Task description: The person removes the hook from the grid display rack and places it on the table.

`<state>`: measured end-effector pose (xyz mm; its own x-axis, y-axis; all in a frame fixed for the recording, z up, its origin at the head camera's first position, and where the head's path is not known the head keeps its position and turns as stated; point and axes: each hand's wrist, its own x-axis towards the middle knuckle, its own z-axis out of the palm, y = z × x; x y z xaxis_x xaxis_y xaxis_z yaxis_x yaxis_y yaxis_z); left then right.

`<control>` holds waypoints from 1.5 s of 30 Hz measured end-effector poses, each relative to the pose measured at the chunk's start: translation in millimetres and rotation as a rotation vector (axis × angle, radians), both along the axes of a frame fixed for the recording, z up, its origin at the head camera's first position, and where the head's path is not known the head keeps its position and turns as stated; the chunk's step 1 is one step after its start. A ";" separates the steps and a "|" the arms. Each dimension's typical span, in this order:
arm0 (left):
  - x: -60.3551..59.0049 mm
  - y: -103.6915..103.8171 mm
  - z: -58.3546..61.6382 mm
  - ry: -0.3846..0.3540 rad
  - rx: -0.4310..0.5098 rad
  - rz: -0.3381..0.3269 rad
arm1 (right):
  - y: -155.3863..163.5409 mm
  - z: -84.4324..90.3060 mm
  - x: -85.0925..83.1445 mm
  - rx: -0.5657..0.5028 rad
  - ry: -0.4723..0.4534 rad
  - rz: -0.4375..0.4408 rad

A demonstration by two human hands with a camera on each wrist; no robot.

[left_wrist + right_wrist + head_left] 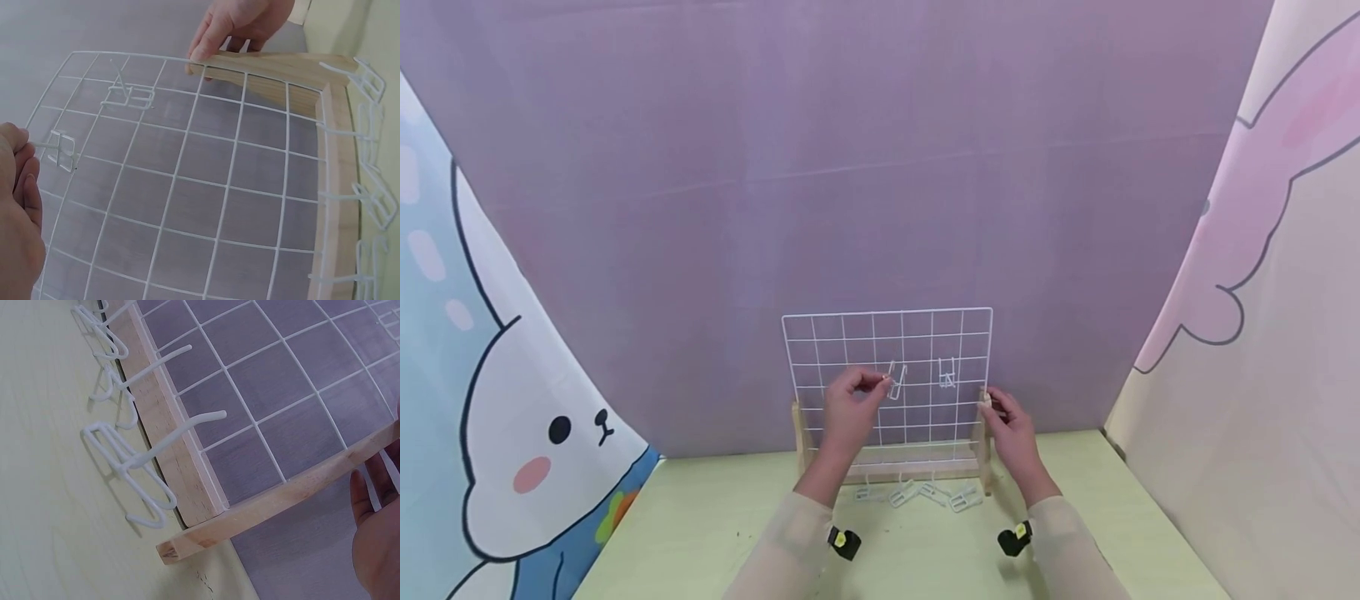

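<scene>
A white wire grid (887, 312) stands upright in a wooden stand (917, 455). My left hand (850, 417) pinches the prong of a white wire hook (67, 150) between thumb and fingertips, its frame against the grid near the middle. Whether that hook is seated on the wires I cannot tell. Another hook (140, 97) hangs on the grid further right in the head view. My right hand (1017, 437) grips the upper end of the stand's right wooden post (294, 494), at the grid's edge; some of its fingers are hidden behind the post.
Several loose white hooks (904, 495) lie in a row on the pale table (925, 550), just in front of the stand's base. A purple cloth (880, 208) hangs behind, with printed cloths (512, 375) at both sides.
</scene>
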<state>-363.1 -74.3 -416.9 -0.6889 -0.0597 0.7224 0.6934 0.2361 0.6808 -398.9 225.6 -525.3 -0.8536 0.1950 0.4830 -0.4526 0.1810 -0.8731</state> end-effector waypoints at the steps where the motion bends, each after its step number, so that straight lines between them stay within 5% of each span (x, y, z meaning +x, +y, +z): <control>1: 0.3 -0.8 -1.8 -0.003 0.001 -0.006 | 0.0 -0.3 -0.4 -0.002 0.001 0.000; 18: 9.5 -20.6 -21.3 -0.097 -0.075 -0.069 | 0.7 -1.3 -1.4 0.004 -0.004 0.001; 45: 16.2 -45.5 -52.9 -0.220 -0.124 -0.038 | -1.5 -1.1 -1.4 -0.026 0.018 0.004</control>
<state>-346.8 -119.9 -469.8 -0.8306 0.0488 0.5547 0.5414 0.3036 0.7840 -400.2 224.2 -526.5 -0.8456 0.2048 0.4930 -0.4689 0.1564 -0.8693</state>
